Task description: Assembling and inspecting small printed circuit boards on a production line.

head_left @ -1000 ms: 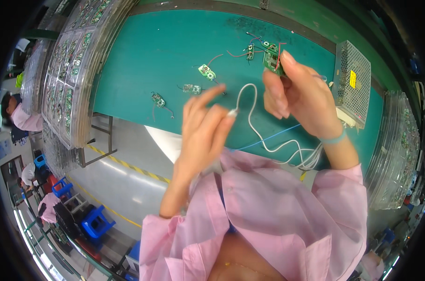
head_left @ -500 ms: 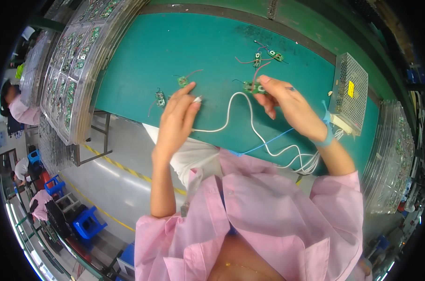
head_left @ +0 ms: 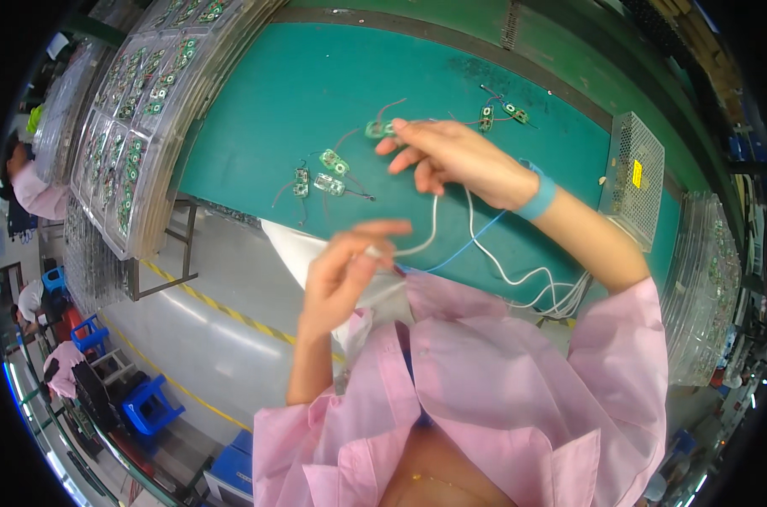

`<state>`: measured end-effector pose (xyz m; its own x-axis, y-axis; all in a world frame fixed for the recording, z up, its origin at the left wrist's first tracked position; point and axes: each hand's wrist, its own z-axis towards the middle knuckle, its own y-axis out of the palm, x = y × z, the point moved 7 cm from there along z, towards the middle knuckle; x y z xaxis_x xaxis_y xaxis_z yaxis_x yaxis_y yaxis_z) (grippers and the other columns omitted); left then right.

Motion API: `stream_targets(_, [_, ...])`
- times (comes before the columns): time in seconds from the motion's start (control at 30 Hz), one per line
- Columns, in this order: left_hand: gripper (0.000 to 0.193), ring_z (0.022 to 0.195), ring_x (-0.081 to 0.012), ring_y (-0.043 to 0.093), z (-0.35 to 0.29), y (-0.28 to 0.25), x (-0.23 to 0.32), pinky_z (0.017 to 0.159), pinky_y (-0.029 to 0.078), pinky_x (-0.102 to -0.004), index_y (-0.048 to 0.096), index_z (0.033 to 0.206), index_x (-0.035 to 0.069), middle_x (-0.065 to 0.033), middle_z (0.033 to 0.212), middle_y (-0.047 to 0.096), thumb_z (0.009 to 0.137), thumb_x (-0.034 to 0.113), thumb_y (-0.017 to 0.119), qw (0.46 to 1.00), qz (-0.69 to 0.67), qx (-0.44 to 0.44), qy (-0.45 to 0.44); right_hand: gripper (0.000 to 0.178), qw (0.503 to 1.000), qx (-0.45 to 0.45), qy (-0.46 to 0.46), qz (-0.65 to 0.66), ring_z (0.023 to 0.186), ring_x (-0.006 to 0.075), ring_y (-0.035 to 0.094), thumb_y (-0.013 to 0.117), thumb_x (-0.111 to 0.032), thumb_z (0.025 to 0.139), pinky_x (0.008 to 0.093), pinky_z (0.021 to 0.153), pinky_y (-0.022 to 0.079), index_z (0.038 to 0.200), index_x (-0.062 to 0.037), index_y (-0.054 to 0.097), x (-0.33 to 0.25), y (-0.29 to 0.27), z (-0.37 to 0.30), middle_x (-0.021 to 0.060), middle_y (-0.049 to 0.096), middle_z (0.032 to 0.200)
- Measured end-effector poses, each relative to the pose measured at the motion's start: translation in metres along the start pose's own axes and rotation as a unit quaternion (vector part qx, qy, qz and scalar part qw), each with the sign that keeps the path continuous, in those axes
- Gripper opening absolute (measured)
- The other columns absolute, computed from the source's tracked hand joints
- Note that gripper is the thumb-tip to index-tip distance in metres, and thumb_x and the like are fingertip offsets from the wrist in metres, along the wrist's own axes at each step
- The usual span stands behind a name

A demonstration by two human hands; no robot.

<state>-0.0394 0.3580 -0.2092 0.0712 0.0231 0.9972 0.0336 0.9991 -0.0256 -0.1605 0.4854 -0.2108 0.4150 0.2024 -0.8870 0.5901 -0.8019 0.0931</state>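
Note:
My right hand point(head_left: 464, 160) reaches across the bench, thumb and index finger closed on the edge of a small green circuit board point(head_left: 377, 130) with a thin red wire. Closer to me, my left hand point(head_left: 345, 275) pinches the white plug point(head_left: 373, 252) of a white cable point(head_left: 435, 221); its index finger points out to the right. Between the hands and the left trays lie three more boards with thin wires: one green point(head_left: 334, 161), one paler point(head_left: 329, 184) and one upright at the left point(head_left: 301, 182). A blue wrist strap point(head_left: 536, 196) with a blue cord circles my right wrist.
Two wired boards point(head_left: 514, 111) lie at the far right of the green bench mat point(head_left: 316, 76). A perforated metal power supply box point(head_left: 635, 173) stands at the right edge, cable coiled below it. Stacked clear trays of boards point(head_left: 138, 118) rise at the left, with more trays point(head_left: 696, 287) at the right.
My right hand has carried its board leftward and farther away. My left hand has drawn back toward me with the plug, uncovering the paler board on the mat.

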Motion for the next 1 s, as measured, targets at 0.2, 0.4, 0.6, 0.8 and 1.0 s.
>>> stream_targets(0.2, [0.015,0.060,-0.0232,0.052,-0.024,-0.017,0.026,0.057,0.044,-0.0315,0.057,0.077,0.003,-0.0098,0.070,0.058,0.088,0.010,0.050,0.932,-0.344,-0.068,0.091,0.034,0.986,-0.008,-0.020,-0.168,0.054,0.0113,0.051,0.048,-0.033,0.094,0.0213,0.047,0.041,0.095,-0.0005,0.056,0.002,-0.014,-0.015,0.0050,0.060,0.079])
stream_targets(0.4, [0.017,0.045,-0.0087,0.035,-0.033,-0.054,0.042,0.041,0.026,-0.0226,0.053,0.086,0.003,-0.0029,0.060,0.052,0.092,0.019,0.052,0.812,-0.574,-0.051,0.097,0.025,0.800,0.263,-0.190,-0.505,0.057,0.0182,0.054,0.051,-0.028,0.092,0.0268,0.050,0.044,0.094,-0.0034,0.049,-0.017,-0.060,-0.044,0.0059,0.060,0.080])
stream_targets(0.6, [0.016,0.045,-0.0059,0.030,-0.026,-0.049,0.031,0.042,0.023,-0.0188,0.050,0.091,0.004,-0.0012,0.060,0.049,0.094,0.020,0.050,0.884,-0.468,-0.009,0.009,0.020,0.692,0.353,-0.082,-0.625,0.059,0.0221,0.056,0.053,-0.024,0.091,0.0287,0.052,0.046,0.092,-0.0051,0.046,0.002,-0.085,-0.029,0.0067,0.061,0.081])
stream_targets(0.8, [0.017,0.048,-0.0045,0.029,-0.012,-0.024,0.013,0.045,0.024,-0.0176,0.052,0.090,0.002,0.0007,0.063,0.049,0.095,0.017,0.047,0.953,-0.274,0.053,-0.122,0.019,0.810,0.284,-0.195,-0.475,0.057,0.0168,0.056,0.053,-0.023,0.092,0.0242,0.048,0.043,0.093,-0.0055,0.048,0.004,-0.087,-0.020,0.0065,0.062,0.081])
stream_targets(1.0, [0.017,0.054,-0.0023,0.032,-0.003,-0.011,0.007,0.050,0.026,-0.0162,0.057,0.089,0.001,0.0002,0.072,0.054,0.094,0.012,0.046,0.967,-0.183,0.063,-0.162,0.016,0.992,0.076,-0.090,0.038,0.055,0.0114,0.054,0.053,-0.020,0.093,0.0201,0.044,0.038,0.100,-0.0050,0.052,0.007,-0.061,-0.030,0.0066,0.063,0.083])
